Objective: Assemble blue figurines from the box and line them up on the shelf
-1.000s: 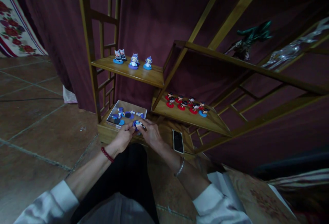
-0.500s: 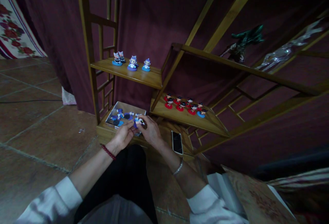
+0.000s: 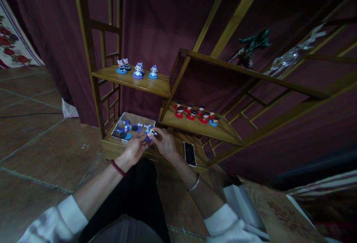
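Both hands meet over the bottom board of a wooden shelf unit. My left hand [image 3: 135, 149] and my right hand [image 3: 165, 144] are closed together on a small blue and white figurine [image 3: 150, 133], pinching it between the fingertips. Just behind them lies a shallow box [image 3: 142, 117] with several blue figurines and round bases inside. A red bead bracelet sits on my left wrist, a silver bangle on my right.
Blue figurines [image 3: 137, 70] stand on the upper left shelf; red-based figurines [image 3: 195, 113] fill the lower middle shelf. A dark phone [image 3: 189, 153] lies on the bottom board right of my hands. Tiled floor spreads left; papers [image 3: 242, 207] lie at lower right.
My hands stay together on the figurine and have lifted it slightly. The view has shifted a little to the right.
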`<state>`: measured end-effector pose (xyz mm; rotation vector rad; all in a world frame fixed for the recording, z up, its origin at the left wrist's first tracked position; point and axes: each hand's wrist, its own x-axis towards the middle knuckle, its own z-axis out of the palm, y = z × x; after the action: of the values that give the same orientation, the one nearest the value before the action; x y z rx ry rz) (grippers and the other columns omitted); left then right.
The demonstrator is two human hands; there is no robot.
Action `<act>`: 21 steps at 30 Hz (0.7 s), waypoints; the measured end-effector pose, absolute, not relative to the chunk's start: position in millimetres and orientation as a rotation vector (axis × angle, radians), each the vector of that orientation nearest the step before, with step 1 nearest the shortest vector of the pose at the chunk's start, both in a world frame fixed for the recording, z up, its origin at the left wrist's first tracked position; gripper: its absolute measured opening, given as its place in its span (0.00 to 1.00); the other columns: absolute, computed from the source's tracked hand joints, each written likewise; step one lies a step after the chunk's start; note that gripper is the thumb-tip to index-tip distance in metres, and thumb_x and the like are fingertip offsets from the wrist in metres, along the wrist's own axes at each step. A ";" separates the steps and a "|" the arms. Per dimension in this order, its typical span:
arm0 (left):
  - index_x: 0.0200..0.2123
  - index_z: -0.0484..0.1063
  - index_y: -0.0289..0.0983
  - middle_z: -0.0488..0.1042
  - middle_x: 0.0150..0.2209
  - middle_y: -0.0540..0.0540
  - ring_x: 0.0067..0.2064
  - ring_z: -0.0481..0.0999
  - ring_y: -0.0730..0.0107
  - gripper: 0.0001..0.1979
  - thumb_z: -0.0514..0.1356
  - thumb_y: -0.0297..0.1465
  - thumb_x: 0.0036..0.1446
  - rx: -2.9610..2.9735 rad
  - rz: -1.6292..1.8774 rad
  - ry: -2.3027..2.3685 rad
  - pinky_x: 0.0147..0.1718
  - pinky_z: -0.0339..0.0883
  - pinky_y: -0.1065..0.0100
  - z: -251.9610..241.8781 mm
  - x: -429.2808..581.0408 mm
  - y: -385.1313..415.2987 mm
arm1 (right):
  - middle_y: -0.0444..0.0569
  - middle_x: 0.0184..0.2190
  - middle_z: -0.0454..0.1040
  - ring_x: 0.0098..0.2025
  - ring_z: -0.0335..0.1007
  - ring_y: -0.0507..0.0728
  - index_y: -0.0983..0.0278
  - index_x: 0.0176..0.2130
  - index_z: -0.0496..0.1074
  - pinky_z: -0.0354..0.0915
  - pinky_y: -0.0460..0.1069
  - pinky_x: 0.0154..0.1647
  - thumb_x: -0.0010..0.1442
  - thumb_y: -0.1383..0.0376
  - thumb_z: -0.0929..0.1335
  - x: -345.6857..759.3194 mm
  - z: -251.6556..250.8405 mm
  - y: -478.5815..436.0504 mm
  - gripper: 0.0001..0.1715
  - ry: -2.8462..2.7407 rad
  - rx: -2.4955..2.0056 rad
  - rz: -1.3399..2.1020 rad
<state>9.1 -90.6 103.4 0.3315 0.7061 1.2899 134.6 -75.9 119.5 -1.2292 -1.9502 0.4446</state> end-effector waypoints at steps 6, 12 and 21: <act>0.24 0.71 0.29 0.75 0.27 0.43 0.29 0.74 0.71 0.10 0.52 0.17 0.52 0.338 1.271 0.710 0.36 0.70 0.66 108.3 20.6 -94.1 | 0.48 0.37 0.74 0.41 0.68 0.55 0.60 0.40 0.71 0.63 0.50 0.44 0.53 0.65 0.67 144.4 117.3 -83.6 0.11 -1.947 -1.226 0.385; 0.22 0.69 0.30 0.73 0.24 0.45 0.26 0.72 0.74 0.10 0.53 0.16 0.51 0.342 1.225 0.765 0.29 0.68 0.71 119.3 39.2 -91.5 | 0.47 0.38 0.73 0.42 0.67 0.55 0.60 0.42 0.70 0.62 0.49 0.45 0.53 0.65 0.66 157.8 118.0 -91.7 0.14 -1.877 -1.231 0.331; 0.21 0.66 0.31 0.71 0.21 0.47 0.23 0.70 0.76 0.09 0.54 0.16 0.50 0.348 1.186 0.805 0.25 0.66 0.73 123.6 67.8 -87.3 | 0.49 0.43 0.71 0.47 0.65 0.57 0.60 0.47 0.67 0.61 0.52 0.50 0.52 0.65 0.67 182.0 111.7 -97.2 0.20 -1.739 -1.298 0.303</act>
<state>67.8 -87.3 123.6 0.3480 0.8047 1.1861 182.0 -97.2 111.7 -1.2977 -1.7389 0.3033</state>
